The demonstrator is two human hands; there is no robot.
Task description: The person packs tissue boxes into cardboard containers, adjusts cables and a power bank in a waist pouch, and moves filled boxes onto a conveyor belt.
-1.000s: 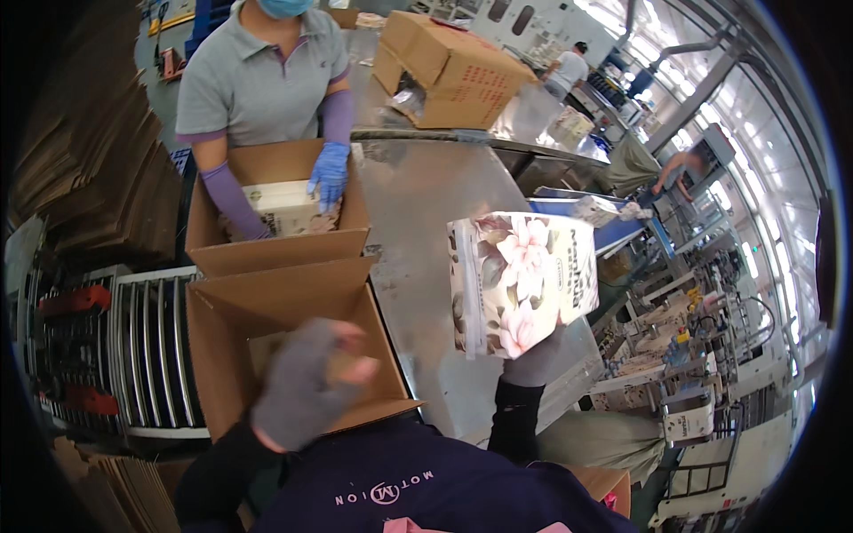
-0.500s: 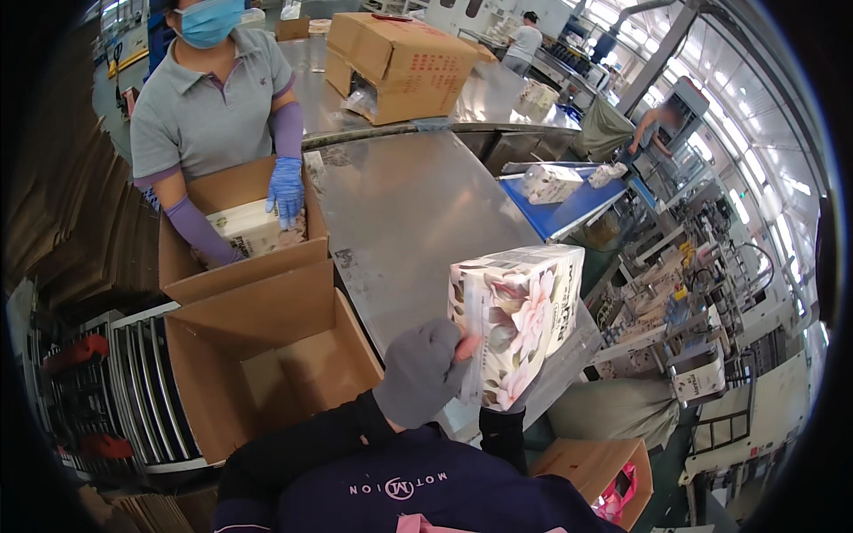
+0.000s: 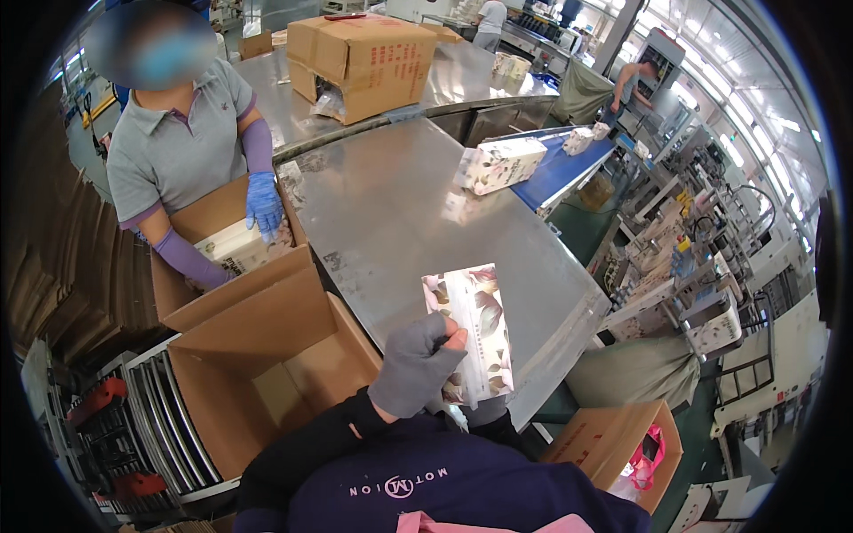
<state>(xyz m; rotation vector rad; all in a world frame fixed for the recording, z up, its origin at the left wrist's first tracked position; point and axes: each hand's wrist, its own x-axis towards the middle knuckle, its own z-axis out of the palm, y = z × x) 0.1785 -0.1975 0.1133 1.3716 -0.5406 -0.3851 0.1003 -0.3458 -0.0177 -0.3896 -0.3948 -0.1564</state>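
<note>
A plastic-wrapped, flower-printed tissue pack (image 3: 493, 342) stands on end in front of me, its narrow sealed side facing me. My left hand (image 3: 416, 366), in a grey glove with bare fingertips, is closed on the film along that side. Against the pack's lower edge shows a bit of my right hand (image 3: 487, 411), also gloved in grey; its fingers are hidden. To the left of my left hand sits an open cardboard box (image 3: 213, 369), its visible inside bare.
Across the box, a co-worker with blue gloves (image 3: 264, 204) handles packs inside another carton (image 3: 289, 213). A metal table (image 3: 382, 204) spans the middle. Another tissue pack (image 3: 506, 166) lies at the blue conveyor's (image 3: 569, 160) near end. Rollers (image 3: 169, 417) run at left; a carton (image 3: 613, 444) stands lower right.
The pack in front of me has turned, now showing its narrow sealed side, and come slightly lower and closer. The pack on the conveyor has advanced toward the table. The view has shifted a little.
</note>
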